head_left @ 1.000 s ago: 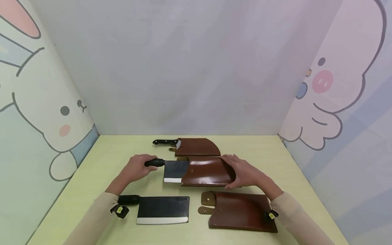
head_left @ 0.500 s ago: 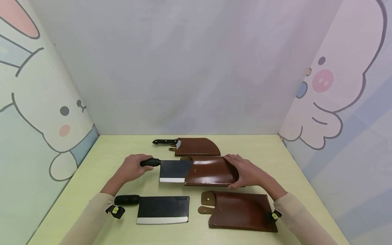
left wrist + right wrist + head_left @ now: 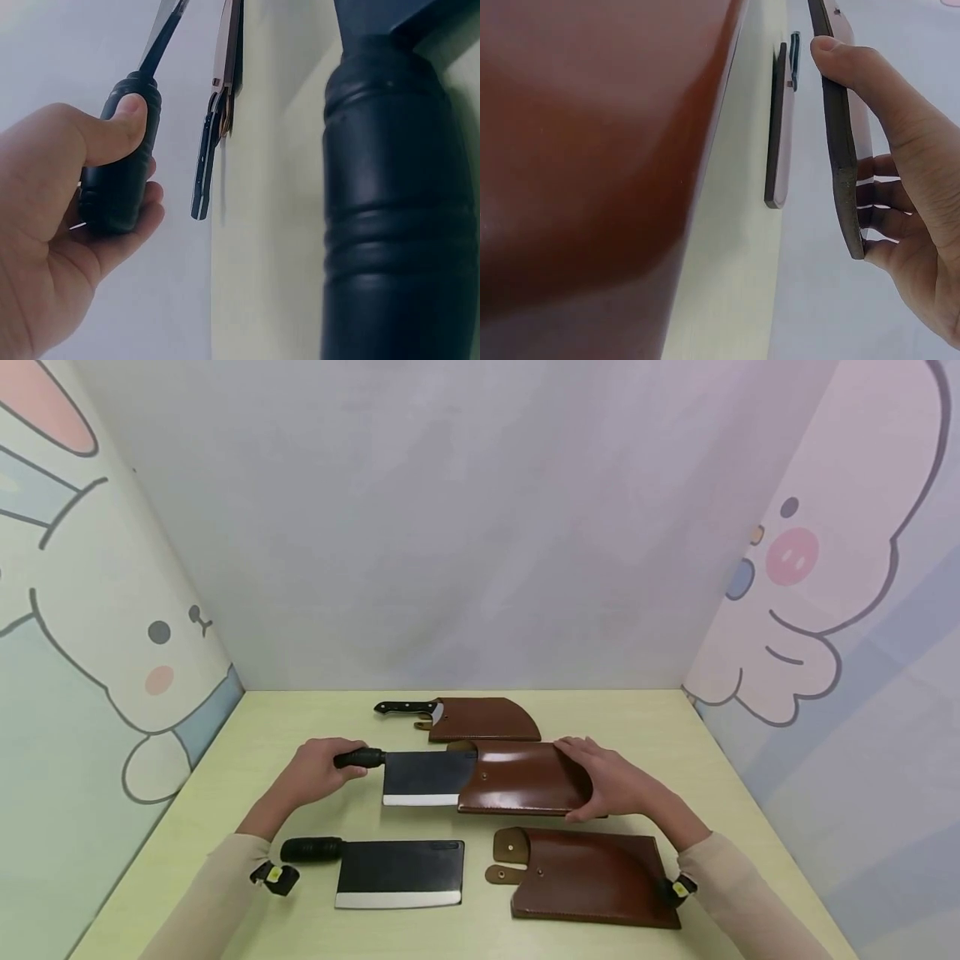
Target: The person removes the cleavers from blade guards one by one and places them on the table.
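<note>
Blade (image 3: 427, 778) more exposed than a second ago: left hand (image 3: 315, 773) grips handle (image 3: 362, 757), shifted toward 9 o'clock; right hand (image 3: 611, 781) grips sheath (image 3: 525, 781), shifted toward 3. Likely unsheathing, partway.

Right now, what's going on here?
A person's left hand holds a cleaver by its handle; the right hand grips a brown sheath by its right end. The blade is partly inside that sheath, partly exposed. Nearer the person, a bare cleaver lies on the table, left of a second sheath. Behind, a black-handled knife lies with its blade tucked into a third sheath.
</note>
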`<state>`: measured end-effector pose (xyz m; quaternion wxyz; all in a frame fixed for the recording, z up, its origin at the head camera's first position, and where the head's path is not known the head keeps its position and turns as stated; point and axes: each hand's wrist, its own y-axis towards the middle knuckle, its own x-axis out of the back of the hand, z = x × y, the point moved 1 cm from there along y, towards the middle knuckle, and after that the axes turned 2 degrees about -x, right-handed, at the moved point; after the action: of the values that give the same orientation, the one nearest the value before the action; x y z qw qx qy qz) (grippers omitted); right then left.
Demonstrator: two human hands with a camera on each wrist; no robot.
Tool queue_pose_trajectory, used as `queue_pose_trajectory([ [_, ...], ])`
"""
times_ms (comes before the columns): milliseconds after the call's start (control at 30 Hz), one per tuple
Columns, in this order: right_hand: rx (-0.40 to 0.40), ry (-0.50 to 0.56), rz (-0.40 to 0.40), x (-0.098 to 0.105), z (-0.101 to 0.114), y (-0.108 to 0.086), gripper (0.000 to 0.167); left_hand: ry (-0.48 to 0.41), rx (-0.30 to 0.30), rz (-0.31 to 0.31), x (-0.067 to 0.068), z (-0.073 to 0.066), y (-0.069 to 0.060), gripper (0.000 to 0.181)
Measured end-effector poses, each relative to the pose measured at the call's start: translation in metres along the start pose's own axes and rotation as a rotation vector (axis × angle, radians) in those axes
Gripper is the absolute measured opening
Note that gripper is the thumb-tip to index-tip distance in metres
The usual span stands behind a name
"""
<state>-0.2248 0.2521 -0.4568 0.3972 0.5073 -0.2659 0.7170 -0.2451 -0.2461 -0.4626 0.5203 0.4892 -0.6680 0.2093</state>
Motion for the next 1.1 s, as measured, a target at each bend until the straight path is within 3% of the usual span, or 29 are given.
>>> queue_pose_trajectory([
  [300, -0.022, -0.009, 0.0, 0.002, -0.008, -0.007, 0.114, -0.003, 0.007, 0.008, 0.008, 0.005, -0.005, 0.033],
  [800, -0.003, 0.002, -0.02, 0.002, -0.018, -0.014, 0.114, -0.028, 0.029, 0.019, 0.007, 0.02, -0.01, 0.037],
  [1100, -0.037, -0.003, -0.012, 0.005, -0.027, -0.02, 0.115, -0.017, 0.047, 0.017, 0.011, 0.027, -0.015, 0.036],
])
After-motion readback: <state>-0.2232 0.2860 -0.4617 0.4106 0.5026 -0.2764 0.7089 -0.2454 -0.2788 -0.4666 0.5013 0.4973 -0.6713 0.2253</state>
